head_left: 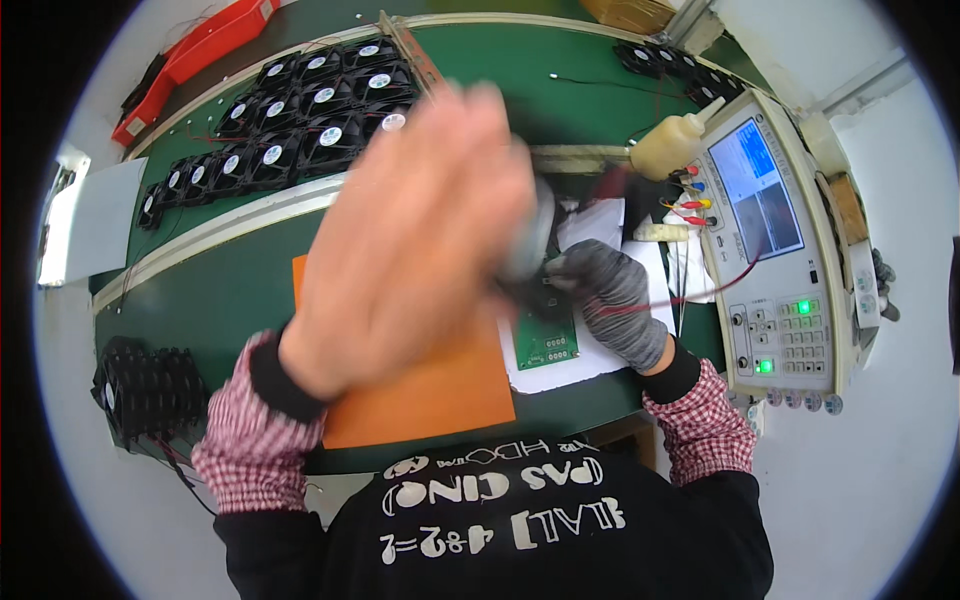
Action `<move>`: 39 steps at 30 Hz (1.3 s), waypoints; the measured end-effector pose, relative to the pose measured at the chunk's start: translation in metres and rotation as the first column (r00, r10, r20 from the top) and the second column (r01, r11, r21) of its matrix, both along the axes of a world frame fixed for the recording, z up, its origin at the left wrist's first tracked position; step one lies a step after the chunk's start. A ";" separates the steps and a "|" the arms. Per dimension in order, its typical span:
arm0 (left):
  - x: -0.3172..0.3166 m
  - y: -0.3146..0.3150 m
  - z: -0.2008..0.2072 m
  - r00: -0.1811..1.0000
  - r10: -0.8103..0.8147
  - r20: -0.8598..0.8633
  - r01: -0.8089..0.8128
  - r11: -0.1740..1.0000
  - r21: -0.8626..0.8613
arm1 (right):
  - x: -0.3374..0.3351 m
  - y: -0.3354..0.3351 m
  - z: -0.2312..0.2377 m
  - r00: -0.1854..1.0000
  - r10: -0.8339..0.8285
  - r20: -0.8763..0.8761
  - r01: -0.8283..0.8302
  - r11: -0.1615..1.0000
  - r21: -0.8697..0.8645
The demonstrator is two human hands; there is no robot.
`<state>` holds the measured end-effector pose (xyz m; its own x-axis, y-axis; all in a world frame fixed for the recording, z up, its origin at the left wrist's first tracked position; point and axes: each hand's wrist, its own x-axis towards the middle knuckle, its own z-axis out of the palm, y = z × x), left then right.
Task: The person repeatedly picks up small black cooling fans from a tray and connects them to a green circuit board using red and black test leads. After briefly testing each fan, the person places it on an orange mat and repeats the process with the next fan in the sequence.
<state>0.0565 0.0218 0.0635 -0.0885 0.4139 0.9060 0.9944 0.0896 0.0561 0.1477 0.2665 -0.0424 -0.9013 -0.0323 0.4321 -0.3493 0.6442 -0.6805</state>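
My left hand (415, 245) is bare, raised close to the camera and blurred by motion, with its back toward me. A grey rounded thing (533, 228) shows at its fingertips; whether the hand grips it is unclear. My right hand (618, 300) wears a grey knit glove, and its fingers are curled around a red test lead (700, 292) that runs to the tester. It rests just right of a small green circuit board (548, 342) lying on white paper (600, 355). An orange mat (440, 395) lies under my left forearm.
A test instrument (775, 250) with a blue screen and lit green buttons stands at the right. Beside it is a cream squeeze bottle (675, 143). Several black cooling fans (300, 120) lie in rows on the green belt behind, and more fans (150, 385) are stacked at the lower left. A red tray (195, 55) lies at the far left.
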 end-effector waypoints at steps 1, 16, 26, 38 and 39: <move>-0.021 0.009 -0.009 0.990 0.127 0.062 -0.127 0.992 -0.008 | -0.001 0.000 0.002 0.998 0.018 -0.057 -0.020 0.999 -0.034; 0.033 -0.028 -0.027 0.707 -0.565 0.425 0.706 0.590 -0.390 | 0.013 -0.034 0.048 0.904 0.403 0.141 -0.359 0.896 -0.260; -0.004 -0.120 0.003 0.803 0.523 -0.286 -0.575 0.553 -0.603 | -0.001 0.007 0.053 0.995 0.046 -0.090 0.016 0.809 0.587; 0.036 -0.066 -0.044 0.793 0.303 0.529 0.012 0.860 -0.510 | -0.009 -0.004 0.010 0.993 0.093 0.067 -0.095 0.995 0.019; 0.039 -0.062 -0.045 0.802 0.323 0.503 0.013 0.832 -0.554 | -0.009 -0.002 0.011 0.990 0.101 0.096 -0.102 0.995 0.004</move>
<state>0.0952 -0.0404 0.0185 -0.6071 0.7243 0.3269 0.7648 0.4209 0.4878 0.1391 0.2647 -0.0315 -0.9304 -0.1292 0.3430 -0.3466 0.6147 -0.7085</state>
